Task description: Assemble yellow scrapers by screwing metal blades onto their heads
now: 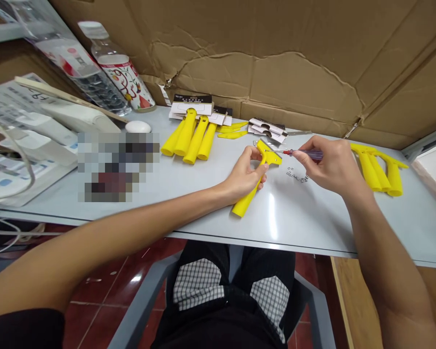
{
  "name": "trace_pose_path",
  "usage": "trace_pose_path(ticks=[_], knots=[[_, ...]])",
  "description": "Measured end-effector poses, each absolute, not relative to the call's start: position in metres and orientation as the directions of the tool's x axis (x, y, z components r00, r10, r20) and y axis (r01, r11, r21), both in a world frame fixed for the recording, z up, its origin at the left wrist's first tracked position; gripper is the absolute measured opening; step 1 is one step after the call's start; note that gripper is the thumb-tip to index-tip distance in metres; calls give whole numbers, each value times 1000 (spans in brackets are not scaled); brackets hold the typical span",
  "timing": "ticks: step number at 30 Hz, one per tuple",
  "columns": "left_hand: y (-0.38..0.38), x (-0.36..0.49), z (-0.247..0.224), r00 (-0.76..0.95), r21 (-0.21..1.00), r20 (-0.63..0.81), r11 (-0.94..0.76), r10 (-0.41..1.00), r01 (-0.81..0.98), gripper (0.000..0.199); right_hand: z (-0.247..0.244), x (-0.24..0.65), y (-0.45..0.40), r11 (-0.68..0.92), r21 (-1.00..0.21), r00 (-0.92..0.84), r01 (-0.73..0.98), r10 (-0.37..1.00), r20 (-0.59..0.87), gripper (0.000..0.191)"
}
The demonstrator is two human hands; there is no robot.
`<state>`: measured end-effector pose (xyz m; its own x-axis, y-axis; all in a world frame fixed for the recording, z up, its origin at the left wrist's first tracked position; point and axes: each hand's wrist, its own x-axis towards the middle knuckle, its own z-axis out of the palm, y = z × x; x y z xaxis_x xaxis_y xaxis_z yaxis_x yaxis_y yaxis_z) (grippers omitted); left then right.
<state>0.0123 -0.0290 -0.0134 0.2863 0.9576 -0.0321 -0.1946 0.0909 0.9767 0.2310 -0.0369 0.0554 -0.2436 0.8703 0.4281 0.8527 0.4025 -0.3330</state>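
My left hand (240, 175) is wrapped round the handle of a yellow plastic scraper (244, 205), whose wide head points away from me. In my right hand (336, 165) is a screwdriver (315, 155) with a dark translucent purple-red handle. Its shaft runs left to the scraper's head, with the tip at or close to a screw spot there; the exact contact is too small to tell. Small metal nuts (290, 174) lie scattered on the table just below the screwdriver. Behind the scraper's head are black-and-white cards (267, 128) and a thin metal strip (300, 133).
Yellow scrapers with header cards (191, 138) lie left of centre, with flat yellow pieces (233, 135) beside them. More yellow scrapers (370, 170) sit at the right. Bottles (125, 80), a white mouse (138, 127) and white devices (72, 114) stand left. Cardboard (294, 29) backs the table.
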Motion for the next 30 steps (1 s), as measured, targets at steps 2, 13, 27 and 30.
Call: trace_pose_path(ticks=[2, 13, 27, 30], knots=[[-29, 12, -13, 282, 978, -38, 93, 959, -186, 21, 59, 230, -38, 365, -386, -222, 847, 903, 368, 30], [-27, 11, -9, 304, 985, -27, 78, 952, -155, 21, 53, 231, -35, 457, -390, -488, 799, 872, 23, 27], [-11, 3, -8, 234, 987, 49, -11, 971, -162, 22, 25, 319, 24, 81, -216, -56, 973, 991, 119, 16], [-8, 1, -8, 243, 986, 51, -9, 969, -169, 24, 18, 327, 30, 35, -172, -28, 985, 999, 44, 19]])
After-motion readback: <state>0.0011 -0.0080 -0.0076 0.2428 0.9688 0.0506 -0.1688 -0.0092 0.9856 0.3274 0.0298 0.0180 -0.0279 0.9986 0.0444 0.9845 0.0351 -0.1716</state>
